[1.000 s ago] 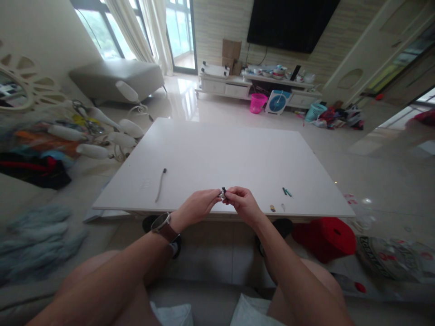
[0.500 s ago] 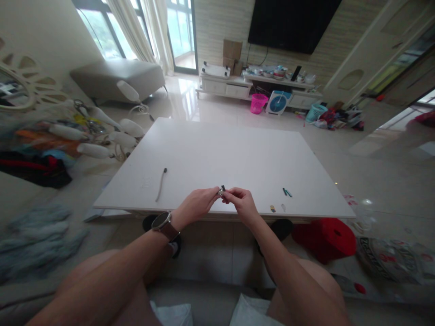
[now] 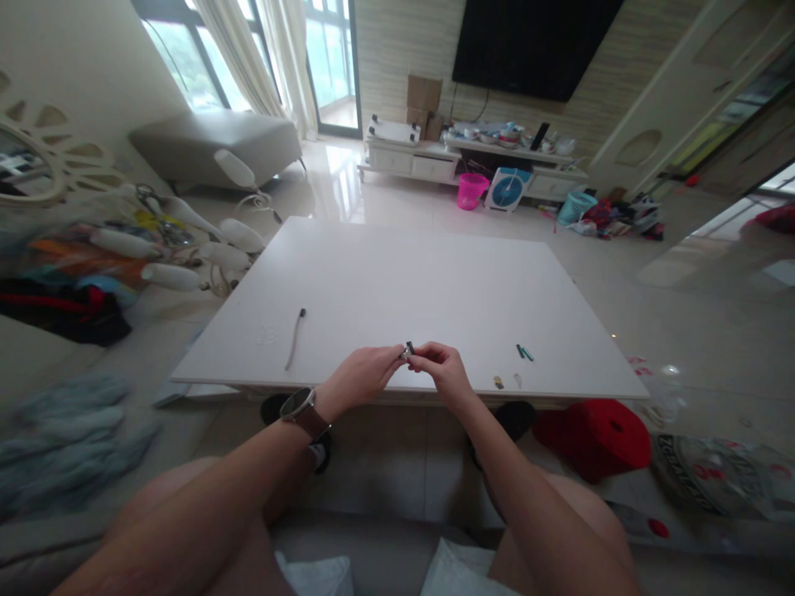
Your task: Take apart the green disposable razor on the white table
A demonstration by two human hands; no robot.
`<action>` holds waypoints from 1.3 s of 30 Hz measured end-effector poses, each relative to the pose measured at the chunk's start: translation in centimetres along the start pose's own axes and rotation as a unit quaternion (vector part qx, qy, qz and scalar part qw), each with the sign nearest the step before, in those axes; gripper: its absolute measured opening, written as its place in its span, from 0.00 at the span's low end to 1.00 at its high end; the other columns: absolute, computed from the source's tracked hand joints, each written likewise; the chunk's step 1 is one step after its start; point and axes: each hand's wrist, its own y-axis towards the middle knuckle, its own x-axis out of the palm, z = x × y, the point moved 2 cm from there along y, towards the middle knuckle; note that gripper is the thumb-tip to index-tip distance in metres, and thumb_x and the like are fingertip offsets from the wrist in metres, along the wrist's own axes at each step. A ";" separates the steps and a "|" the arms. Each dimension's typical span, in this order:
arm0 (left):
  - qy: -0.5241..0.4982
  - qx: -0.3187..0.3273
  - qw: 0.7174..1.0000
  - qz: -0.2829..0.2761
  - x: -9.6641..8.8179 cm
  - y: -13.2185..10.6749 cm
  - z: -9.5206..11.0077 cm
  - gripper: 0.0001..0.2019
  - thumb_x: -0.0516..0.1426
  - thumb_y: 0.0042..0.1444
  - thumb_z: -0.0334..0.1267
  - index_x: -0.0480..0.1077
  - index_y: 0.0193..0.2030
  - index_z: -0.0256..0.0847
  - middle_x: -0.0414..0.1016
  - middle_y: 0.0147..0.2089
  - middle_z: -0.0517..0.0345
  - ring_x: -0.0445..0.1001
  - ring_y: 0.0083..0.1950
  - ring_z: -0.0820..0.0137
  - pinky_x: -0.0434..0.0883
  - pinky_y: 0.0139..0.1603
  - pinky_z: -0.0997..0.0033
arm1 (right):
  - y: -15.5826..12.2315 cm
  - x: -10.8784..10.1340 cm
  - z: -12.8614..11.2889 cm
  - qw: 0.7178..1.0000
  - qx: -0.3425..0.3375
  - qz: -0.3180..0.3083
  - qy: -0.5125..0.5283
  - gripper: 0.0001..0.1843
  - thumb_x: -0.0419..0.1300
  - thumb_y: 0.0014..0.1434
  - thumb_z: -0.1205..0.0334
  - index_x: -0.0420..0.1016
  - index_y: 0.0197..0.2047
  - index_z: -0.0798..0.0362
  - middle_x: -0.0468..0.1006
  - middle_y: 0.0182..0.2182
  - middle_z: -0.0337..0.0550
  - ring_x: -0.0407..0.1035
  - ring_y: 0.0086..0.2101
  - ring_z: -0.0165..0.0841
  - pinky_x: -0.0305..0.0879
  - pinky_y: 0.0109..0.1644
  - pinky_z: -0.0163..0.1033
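Above the near edge of the white table (image 3: pixel 410 281), my left hand (image 3: pixel 366 372) and my right hand (image 3: pixel 444 368) meet at their fingertips. Both pinch one small silver-and-black piece (image 3: pixel 408 349), too small to identify and partly covered by the fingers. Left of the hands lies a thin beige-handled toothbrush (image 3: pixel 294 341) with a dark head. Two small dark green sticks that look like batteries (image 3: pixel 525 352) rest to the right. Closer to the edge are a small yellow-and-dark piece (image 3: pixel 498 382) and a small clear piece (image 3: pixel 517 380).
Faint clear pieces (image 3: pixel 267 334) lie on the table's left part. A lamp with white shades (image 3: pixel 227 240) stands against the left side. By the right near corner sits a red roll-shaped thing (image 3: pixel 596 439). A pink basket (image 3: pixel 471 190) is on the floor beyond.
The small silver-and-black piece has turned slightly between the fingertips and shifted a little to the right. Both hands keep their pinch; the table items have not moved.
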 end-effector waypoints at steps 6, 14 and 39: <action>0.003 0.001 1.000 0.000 0.0 -0.1 0.0 0.14 0.42 0.72 0.43 0.67 0.47 0.43 0.79 0.42 0.54 0.78 0.40 0.65 0.67 0.37 0.69 | 0.2 0.2 0.3 1.000 0.002 0.010 0.018 0.14 0.75 0.42 0.57 0.83 0.34 0.52 0.81 0.26 0.41 0.72 0.27 0.32 0.67 0.35 0.40; 0.014 0.003 1.000 -0.014 0.5 -0.2 -0.2 0.14 0.43 0.71 0.42 0.67 0.47 0.42 0.79 0.42 0.54 0.78 0.39 0.63 0.67 0.36 0.68 | -0.1 0.2 0.8 1.000 0.009 -0.003 0.000 0.16 0.75 0.42 0.53 0.84 0.33 0.52 0.82 0.27 0.43 0.73 0.27 0.33 0.68 0.36 0.41; 0.001 -0.010 1.000 -0.017 1.1 -0.1 0.0 0.14 0.42 0.71 0.40 0.67 0.49 0.42 0.79 0.41 0.51 0.79 0.40 0.62 0.69 0.38 0.66 | 0.0 -0.2 1.3 1.000 0.005 0.004 -0.002 0.16 0.74 0.44 0.53 0.84 0.35 0.52 0.81 0.26 0.42 0.72 0.27 0.32 0.67 0.36 0.40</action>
